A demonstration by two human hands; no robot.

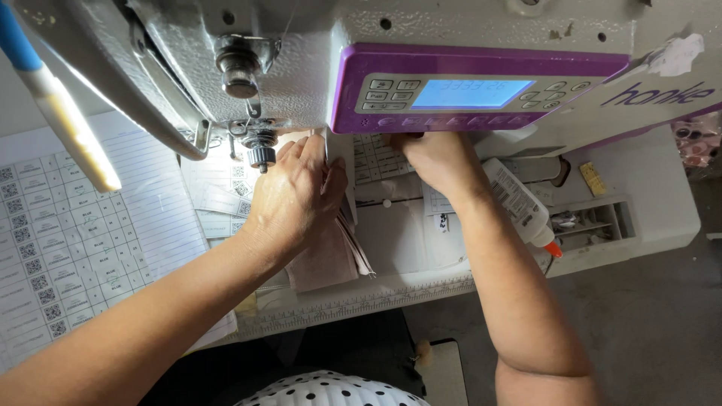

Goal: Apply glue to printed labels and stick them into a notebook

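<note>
A pinkish-brown piece of cloth (327,256) lies in the middle of the frame, on the white sewing machine table (647,203). Its top end goes up under the machine, near the needle part (259,146).

The left hand (297,197) lies flat on top of the cloth and presses it down, with the fingers spread out, not closed around it. The right hand (436,159) reaches in under the purple control panel (466,90). Its fingers are hidden there, so I cannot tell if it holds anything.

It looks like the cloth is being lined up for a stitch. The next move would need both hands to keep the cloth flat and straight, with fingers away from the needle.

A white glue bottle (519,203) with an orange tip lies just beside the right arm. Sheets of small printed labels (60,248) fill the left side. A lamp (68,128) glows at the upper left. The needle itself is hard to see.
</note>
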